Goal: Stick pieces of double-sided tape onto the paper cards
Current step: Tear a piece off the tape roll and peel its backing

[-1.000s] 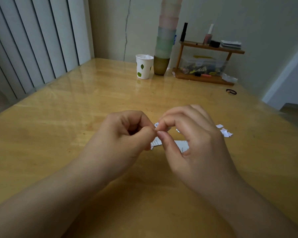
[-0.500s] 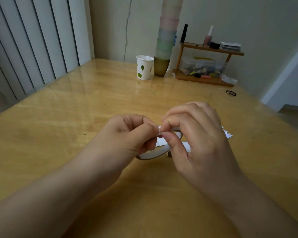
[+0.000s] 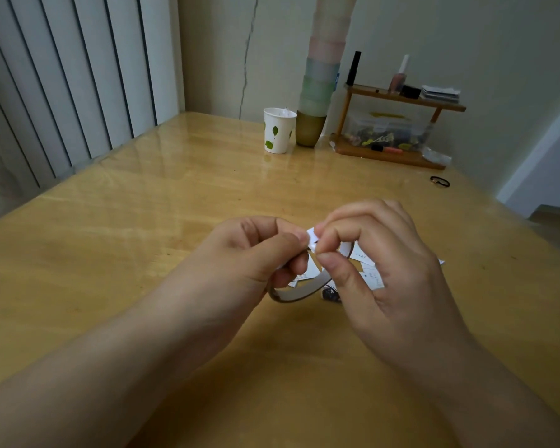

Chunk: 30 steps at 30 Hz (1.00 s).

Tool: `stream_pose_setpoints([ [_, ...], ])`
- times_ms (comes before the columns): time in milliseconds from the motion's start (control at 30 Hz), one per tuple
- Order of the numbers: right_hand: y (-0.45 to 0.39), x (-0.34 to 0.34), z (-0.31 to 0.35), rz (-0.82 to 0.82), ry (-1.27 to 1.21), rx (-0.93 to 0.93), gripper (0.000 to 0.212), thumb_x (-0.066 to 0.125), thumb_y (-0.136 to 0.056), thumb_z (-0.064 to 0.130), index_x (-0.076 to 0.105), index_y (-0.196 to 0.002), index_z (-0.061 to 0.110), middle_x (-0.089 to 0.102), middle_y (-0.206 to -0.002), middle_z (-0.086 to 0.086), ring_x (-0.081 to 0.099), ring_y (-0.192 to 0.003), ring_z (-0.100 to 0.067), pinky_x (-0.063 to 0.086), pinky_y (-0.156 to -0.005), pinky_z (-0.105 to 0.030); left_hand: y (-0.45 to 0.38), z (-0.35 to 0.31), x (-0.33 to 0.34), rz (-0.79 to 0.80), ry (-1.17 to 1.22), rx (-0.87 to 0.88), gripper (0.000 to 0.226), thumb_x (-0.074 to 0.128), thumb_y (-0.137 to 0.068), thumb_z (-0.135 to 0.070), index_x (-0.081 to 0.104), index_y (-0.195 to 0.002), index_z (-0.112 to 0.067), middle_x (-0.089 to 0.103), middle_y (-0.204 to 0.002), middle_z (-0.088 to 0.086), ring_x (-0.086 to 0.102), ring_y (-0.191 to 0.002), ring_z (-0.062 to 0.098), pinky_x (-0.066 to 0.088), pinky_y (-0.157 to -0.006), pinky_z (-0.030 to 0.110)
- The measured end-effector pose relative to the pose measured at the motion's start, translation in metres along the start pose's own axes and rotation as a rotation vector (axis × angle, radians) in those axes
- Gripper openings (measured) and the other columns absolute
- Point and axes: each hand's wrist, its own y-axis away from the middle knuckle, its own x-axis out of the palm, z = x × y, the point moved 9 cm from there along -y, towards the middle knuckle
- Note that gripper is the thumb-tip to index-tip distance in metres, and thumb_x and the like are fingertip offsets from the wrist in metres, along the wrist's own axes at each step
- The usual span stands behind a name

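Wooden table [image 3: 143, 253] is carrying scattered paper cards [image 3: 370, 276]. Left hand [image 3: 256, 253] is gripping the tape roll [image 3: 301, 291]; right hand [image 3: 379, 253] is pinching its white end [image 3: 312, 238].

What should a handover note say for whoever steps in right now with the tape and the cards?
Left hand: grips the tape roll, held above the table.
Right hand: pinches the tape's free white end at the roll.
Paper cards: lying on the table under and beyond the right hand, partly hidden.
Done: cannot tell whether any card has tape.
Left: pull a piece off, stick it on a card, repeat.
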Motion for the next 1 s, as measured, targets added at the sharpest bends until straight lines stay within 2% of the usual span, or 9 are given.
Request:
stream_pose_setpoints([
  [100,0.002,-0.002,-0.004,-0.003,-0.125,0.077,0.010,0.053,-0.091,0.016,0.059,-0.085,0.012,0.056,-0.095,0.009,0.054,-0.099,-0.011,0.038,-0.089,-0.020,-0.003,-0.001,-0.016,-0.114,0.076,-0.003,0.021,0.058,-0.083,-0.010,0.062,-0.063,-0.012,0.050,-0.053,-0.001,0.037,-0.047,0.007,0.030,-0.056,0.024],
  [233,0.006,-0.005,-0.029,-0.080,-0.528,0.396,0.006,0.059,-0.085,0.026,0.063,-0.082,0.028,0.064,-0.094,0.011,0.060,-0.099,-0.011,0.043,-0.089,-0.024,-0.003,-0.014,-0.035,-0.233,0.007,0.085,0.017,0.052,-0.090,-0.012,0.063,-0.077,-0.011,0.052,-0.054,-0.002,0.038,-0.052,0.011,0.032,-0.062,0.030],
  [300,0.012,0.002,-0.044,-0.079,-0.730,0.584,0.011,0.062,-0.082,0.027,0.071,-0.086,0.032,0.068,-0.095,0.012,0.059,-0.096,-0.005,0.043,-0.087,-0.022,-0.001,-0.017,-0.036,-0.248,-0.023,0.102,0.010,0.054,-0.089,-0.013,0.061,-0.094,-0.016,0.054,-0.055,-0.001,0.043,-0.057,0.014,0.035,-0.065,0.033],
  [433,0.019,0.017,-0.052,-0.033,-0.986,0.782,0.027,0.052,-0.079,0.027,0.077,-0.087,0.028,0.068,-0.097,0.016,0.054,-0.091,-0.001,0.038,-0.088,-0.033,0.000,-0.018,-0.021,-0.114,-0.041,0.103,0.035,0.045,-0.094,-0.004,0.061,-0.111,-0.030,0.052,-0.061,0.006,0.040,-0.054,0.012,0.033,-0.061,0.031],
  [500,0.020,0.021,-0.050,-0.026,-1.064,0.810,0.028,0.051,-0.078,0.025,0.078,-0.086,0.026,0.068,-0.099,0.014,0.054,-0.087,-0.001,0.037,-0.085,-0.034,-0.001,-0.012,-0.011,-0.017,-0.007,0.065,0.036,0.045,-0.093,-0.001,0.066,-0.108,-0.026,0.051,-0.070,0.015,0.038,-0.053,0.012,0.033,-0.059,0.028],
  [600,0.019,0.024,-0.047,0.007,-1.083,0.807,0.030,0.050,-0.079,0.022,0.078,-0.090,0.023,0.065,-0.094,0.013,0.055,-0.081,0.003,0.033,-0.084,-0.033,-0.002,-0.003,-0.001,0.092,0.061,0.007,0.032,0.050,-0.080,-0.008,0.073,-0.099,-0.021,0.050,-0.077,0.008,0.037,-0.052,0.010,0.033,-0.060,0.027],
  [700,0.020,0.025,-0.048,0.016,-1.077,0.818,0.031,0.051,-0.078,0.022,0.078,-0.092,0.022,0.062,-0.095,0.013,0.054,-0.080,0.003,0.031,-0.083,-0.033,-0.001,-0.003,0.004,0.154,0.125,-0.001,0.030,0.050,-0.077,-0.011,0.075,-0.091,-0.017,0.064,-0.095,-0.002,0.035,-0.053,0.010,0.039,-0.057,0.022],
  [900,0.022,0.026,-0.050,0.026,-1.083,0.817,0.031,0.051,-0.077,0.022,0.077,-0.095,0.022,0.061,-0.101,0.010,0.051,-0.084,0.000,0.029,-0.084,-0.033,-0.002,-0.004,0.008,0.207,0.181,-0.011,0.034,0.050,-0.077,-0.011,0.073,-0.101,-0.012,0.062,-0.072,-0.010,0.033,-0.054,0.009,0.040,-0.054,0.020],
  [1000,0.021,0.025,-0.048,0.052,-1.033,0.786,0.032,0.050,-0.078,0.022,0.077,-0.095,0.024,0.060,-0.098,0.009,0.049,-0.085,-0.001,0.030,-0.084,-0.031,-0.001,-0.007,0.011,0.232,0.178,0.011,0.033,0.049,-0.077,-0.011,0.074,-0.099,-0.012,0.064,-0.085,-0.006,0.031,-0.054,0.010,0.037,-0.056,0.021],
])
